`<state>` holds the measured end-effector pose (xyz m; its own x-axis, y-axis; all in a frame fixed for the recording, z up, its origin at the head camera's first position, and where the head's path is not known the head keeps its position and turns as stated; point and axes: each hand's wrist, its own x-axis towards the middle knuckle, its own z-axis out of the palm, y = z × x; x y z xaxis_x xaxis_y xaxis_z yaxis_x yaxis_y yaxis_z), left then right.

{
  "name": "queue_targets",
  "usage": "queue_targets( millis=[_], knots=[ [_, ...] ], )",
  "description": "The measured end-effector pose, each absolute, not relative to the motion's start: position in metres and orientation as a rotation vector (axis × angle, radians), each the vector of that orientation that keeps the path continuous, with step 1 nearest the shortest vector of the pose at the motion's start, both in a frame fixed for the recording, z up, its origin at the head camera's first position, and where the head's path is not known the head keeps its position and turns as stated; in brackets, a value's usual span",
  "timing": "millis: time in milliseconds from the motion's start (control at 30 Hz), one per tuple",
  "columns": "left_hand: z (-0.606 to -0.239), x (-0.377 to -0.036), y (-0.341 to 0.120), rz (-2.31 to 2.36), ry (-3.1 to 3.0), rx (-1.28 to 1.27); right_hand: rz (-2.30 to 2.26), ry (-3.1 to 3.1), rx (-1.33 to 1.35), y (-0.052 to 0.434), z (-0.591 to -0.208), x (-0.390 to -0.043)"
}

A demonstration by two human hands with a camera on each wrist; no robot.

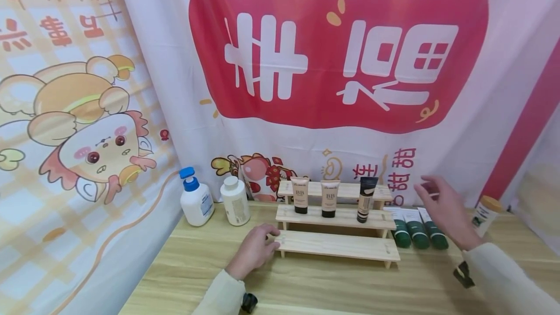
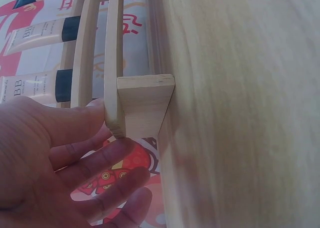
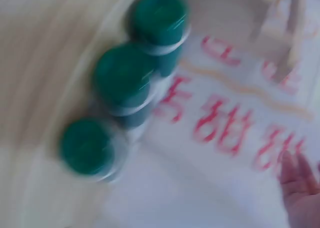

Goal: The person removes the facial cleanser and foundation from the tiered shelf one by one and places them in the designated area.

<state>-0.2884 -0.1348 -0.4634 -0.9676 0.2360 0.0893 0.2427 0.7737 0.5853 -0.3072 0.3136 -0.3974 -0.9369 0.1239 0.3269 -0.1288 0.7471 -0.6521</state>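
Observation:
My left hand (image 1: 258,247) pinches the left end of the lowest board of a stepped wooden display rack (image 1: 337,245). In the left wrist view the thumb (image 2: 75,123) lies on the board's upper face and the fingertips reach its end. Two beige BB cream tubes (image 1: 300,197) and a dark-capped foundation tube (image 1: 365,201) stand on the middle step. My right hand (image 1: 444,208) hovers above and beside several green-and-white tubes (image 1: 411,230) at the rack's right, holding nothing. The blurred right wrist view shows their green caps (image 3: 160,20), apart from the fingers.
A white pump bottle (image 1: 197,203) with a blue top and a white capped bottle (image 1: 235,201) stand left of the rack. Beyond the right hand is a white bottle with an orange-yellow lid (image 1: 486,214). A printed curtain (image 1: 332,142) hangs behind the wooden table (image 1: 175,276).

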Motion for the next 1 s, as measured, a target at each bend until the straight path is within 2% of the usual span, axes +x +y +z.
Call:
queue_targets(
  millis=[233, 367, 667, 1000],
  knots=[
    [-0.462, -0.288, -0.135, -0.987, -2.952, -0.392, 0.924, -2.328, 0.494, 0.258, -0.381, -0.289],
    [-0.461, -0.287, -0.135, -0.98, -2.948, -0.396, 0.868, -2.29, 0.624, 0.241, -0.382, -0.292],
    [-0.461, -0.286, -0.134, -1.003, -2.95, -0.402, 0.9, -2.275, 0.548, 0.224, -0.395, -0.303],
    [-0.463, -0.287, -0.136, -0.99, -2.938, -0.402, 0.847, -2.213, 0.528, 0.231, -0.393, -0.29]
  ],
)
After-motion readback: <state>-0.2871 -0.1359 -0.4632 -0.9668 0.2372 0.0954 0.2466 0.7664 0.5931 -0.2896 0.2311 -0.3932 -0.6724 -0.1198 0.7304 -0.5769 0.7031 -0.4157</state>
